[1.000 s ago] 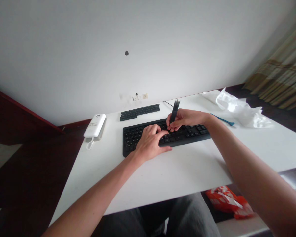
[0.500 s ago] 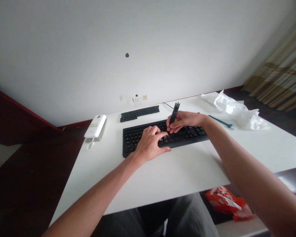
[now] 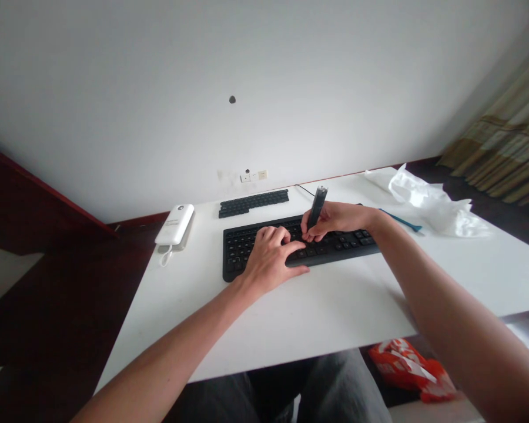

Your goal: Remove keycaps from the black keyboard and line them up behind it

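Observation:
A black keyboard [image 3: 335, 257] lies on the white table, slightly slanted. My left hand [image 3: 271, 252] rests on its middle part, thumb and forefinger stretched apart and the other fingers bent over the keys. Close beside it, my right hand [image 3: 324, 218] is closed around a black pen-like tool [image 3: 319, 202]. The tool stands nearly upright with a notched top end; its lower tip is hidden by my fingers, low over the keys. Several keys lie under my hands and cannot be seen.
Behind the keyboard lies a black sheet of key shapes [image 3: 253, 203]. A white power bank [image 3: 175, 224] with a short cable is at the left. A blue stick [image 3: 401, 220] and crumpled white plastic [image 3: 441, 202] lie right. An orange bag [image 3: 409, 367] is below the table.
The whole view has shifted slightly. My right hand still grips the tool, whose top now tilts a little differently. My left hand stays in place on the keyboard.

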Motion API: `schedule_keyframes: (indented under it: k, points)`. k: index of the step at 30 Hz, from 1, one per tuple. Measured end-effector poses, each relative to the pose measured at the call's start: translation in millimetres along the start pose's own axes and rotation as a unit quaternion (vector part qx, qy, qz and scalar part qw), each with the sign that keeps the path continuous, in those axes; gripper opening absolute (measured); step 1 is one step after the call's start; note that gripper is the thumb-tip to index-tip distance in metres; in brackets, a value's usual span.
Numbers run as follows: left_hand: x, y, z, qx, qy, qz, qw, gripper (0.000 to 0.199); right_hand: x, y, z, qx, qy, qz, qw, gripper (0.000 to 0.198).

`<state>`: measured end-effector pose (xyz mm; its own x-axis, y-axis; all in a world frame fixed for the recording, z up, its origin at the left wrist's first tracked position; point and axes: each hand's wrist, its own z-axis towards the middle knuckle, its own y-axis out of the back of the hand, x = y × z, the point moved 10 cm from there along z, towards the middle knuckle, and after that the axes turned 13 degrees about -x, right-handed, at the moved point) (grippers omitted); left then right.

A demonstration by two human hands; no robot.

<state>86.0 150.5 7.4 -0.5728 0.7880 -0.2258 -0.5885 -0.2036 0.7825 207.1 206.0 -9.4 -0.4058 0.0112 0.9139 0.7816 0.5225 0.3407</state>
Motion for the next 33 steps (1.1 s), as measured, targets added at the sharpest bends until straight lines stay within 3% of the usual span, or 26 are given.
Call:
schedule_keyframes:
  k: [12,19,25,33]
  points:
    - [-5,2,-1,0.002,-0.008,0.005,1.000,0.044,33,-13,-18,-0.006,0.060,-0.154,0.986,0.020]
    - [-6,-1,-1,0.010,-0.011,0.011,1.000,0.046,20,-6,-17,0.023,0.044,-0.102,0.994,0.030]
    - [-7,-1,-2,0.012,-0.015,0.008,1.000,0.047,17,2,-17,0.038,0.065,-0.068,0.995,0.028]
    - [-7,1,-1,0.007,-0.016,0.006,1.000,0.052,14,14,-8,-0.030,0.049,-0.043,0.997,0.039]
